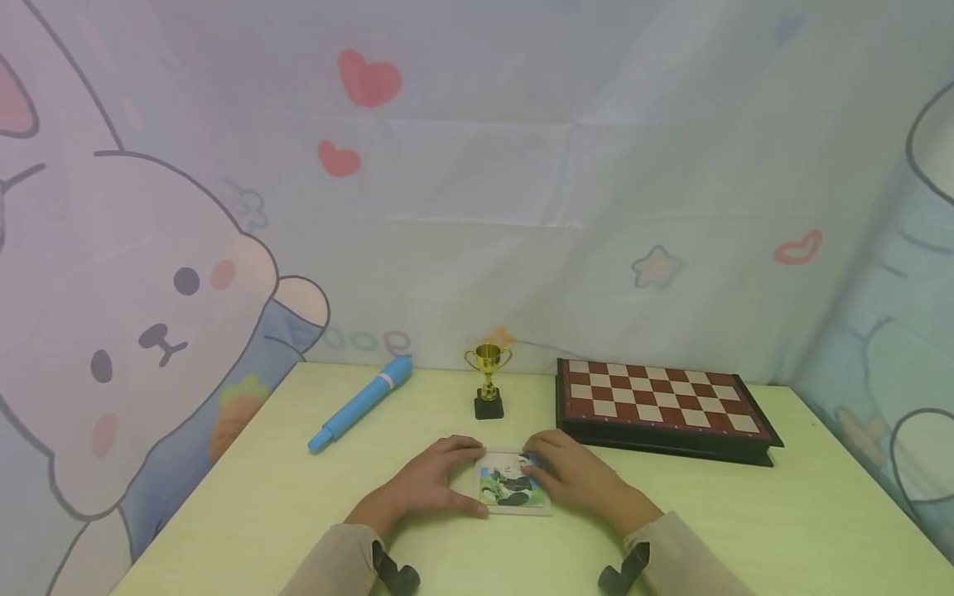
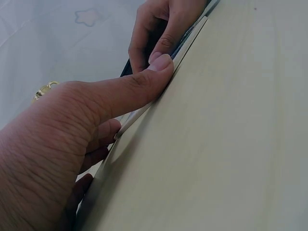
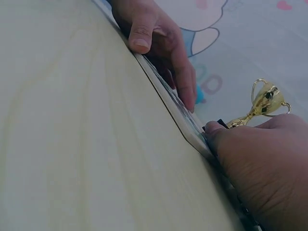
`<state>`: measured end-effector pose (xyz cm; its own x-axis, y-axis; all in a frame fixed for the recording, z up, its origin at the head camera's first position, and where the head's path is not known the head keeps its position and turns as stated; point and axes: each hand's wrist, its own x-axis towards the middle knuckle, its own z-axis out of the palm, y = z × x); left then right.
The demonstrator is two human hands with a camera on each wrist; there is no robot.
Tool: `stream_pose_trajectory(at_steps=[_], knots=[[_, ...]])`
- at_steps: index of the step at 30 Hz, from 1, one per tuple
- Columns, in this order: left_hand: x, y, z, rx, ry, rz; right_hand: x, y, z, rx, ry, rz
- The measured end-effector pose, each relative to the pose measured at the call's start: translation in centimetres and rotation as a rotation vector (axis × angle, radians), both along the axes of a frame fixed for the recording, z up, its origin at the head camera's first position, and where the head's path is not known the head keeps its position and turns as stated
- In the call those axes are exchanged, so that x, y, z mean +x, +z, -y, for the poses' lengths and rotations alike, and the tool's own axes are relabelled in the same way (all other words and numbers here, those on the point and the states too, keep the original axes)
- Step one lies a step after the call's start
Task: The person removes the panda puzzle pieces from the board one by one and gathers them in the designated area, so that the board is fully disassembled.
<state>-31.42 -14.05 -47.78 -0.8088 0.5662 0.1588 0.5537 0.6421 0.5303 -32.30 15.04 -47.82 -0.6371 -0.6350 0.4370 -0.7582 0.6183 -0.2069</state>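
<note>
A small, pale-framed picture (image 1: 514, 490) of a black-and-white figure on green lies flat on the table between both hands. My left hand (image 1: 432, 482) holds its left side, thumb at the lower left corner and fingers at the upper left. Over the upper right part bend the fingers of my right hand (image 1: 577, 478), with the thumb on the picture's face. Whether a loose piece sits under those fingertips is hidden. In the left wrist view, the left thumb (image 2: 144, 84) rests along the frame's near edge (image 2: 190, 43).
Beyond the hands stands a gold trophy cup (image 1: 488, 385) on a black base. A blue stick-shaped object (image 1: 361, 406) lies at the back left. A red-and-white checkerboard box (image 1: 663, 406) is at the back right, close to my right hand. Behind the table hangs a printed cloth (image 1: 477, 182).
</note>
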Motion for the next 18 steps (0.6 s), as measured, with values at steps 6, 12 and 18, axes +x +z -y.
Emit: stream_pose_trajectory(at_steps=[6, 12, 18], knots=[[0.01, -0.05, -0.14, 0.001, 0.005, 0.011, -0.1, -0.28, -0.13, 0.007, 0.013, -0.001], [0.04, 0.0, -0.13, 0.002, 0.005, 0.006, -0.08, -0.35, -0.19, -0.034, 0.009, 0.004], [0.14, 0.1, -0.07, 0.001, 0.005, 0.011, 0.08, -0.16, -0.12, -0.084, -0.017, 0.034]])
